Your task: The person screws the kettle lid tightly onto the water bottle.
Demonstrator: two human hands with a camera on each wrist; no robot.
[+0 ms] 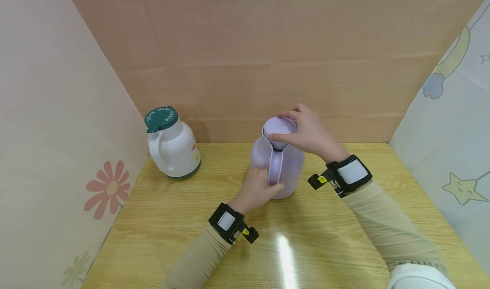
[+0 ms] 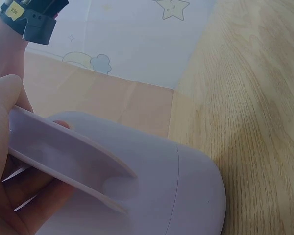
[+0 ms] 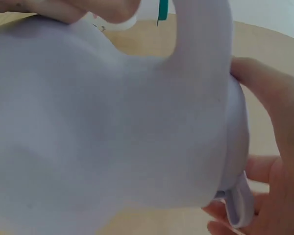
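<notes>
A lilac jug (image 1: 292,163) stands upright near the back middle of the wooden table (image 1: 160,221). My left hand (image 1: 257,190) grips its handle (image 1: 274,166) from the near side; in the left wrist view the handle (image 2: 63,156) crosses my palm, with the jug's body (image 2: 186,191) below. My right hand (image 1: 308,131) is curled over the jug's lilac lid (image 1: 279,127), fingers round its rim. In the right wrist view the jug's body (image 3: 103,122) fills the frame, and my fingers (image 3: 269,98) hold the lid's edge (image 3: 237,147).
A white jug with a dark green lid (image 1: 172,146) stands at the back left, close to the flowered side wall. Paper-covered walls close the table in at the back and on both sides.
</notes>
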